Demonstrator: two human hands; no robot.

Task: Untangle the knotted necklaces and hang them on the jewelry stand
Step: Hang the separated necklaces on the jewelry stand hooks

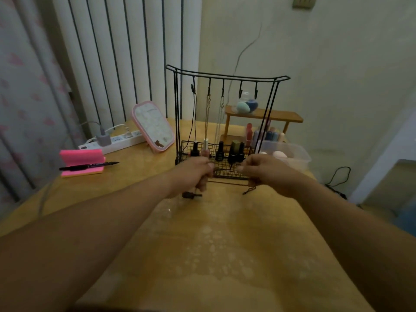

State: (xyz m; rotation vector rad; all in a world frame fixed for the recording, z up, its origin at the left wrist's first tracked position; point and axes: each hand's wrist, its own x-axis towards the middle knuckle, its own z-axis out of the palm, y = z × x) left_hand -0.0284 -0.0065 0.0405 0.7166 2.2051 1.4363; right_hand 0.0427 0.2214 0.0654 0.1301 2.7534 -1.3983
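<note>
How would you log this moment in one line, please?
step: untangling | left hand: grips cord | right hand: pinches cord | stand: three necklaces hung

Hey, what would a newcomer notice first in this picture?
The left hand and right hand hold a dark cord stretched between them, centre frame. Just behind is a black wire stand with three necklaces hanging on it; a pink mirror leans to its left.

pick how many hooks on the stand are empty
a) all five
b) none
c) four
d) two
d: the two right hooks on the stand hold nothing, while a black cord, a gold chain and a silver chain hang from the other three.
</note>
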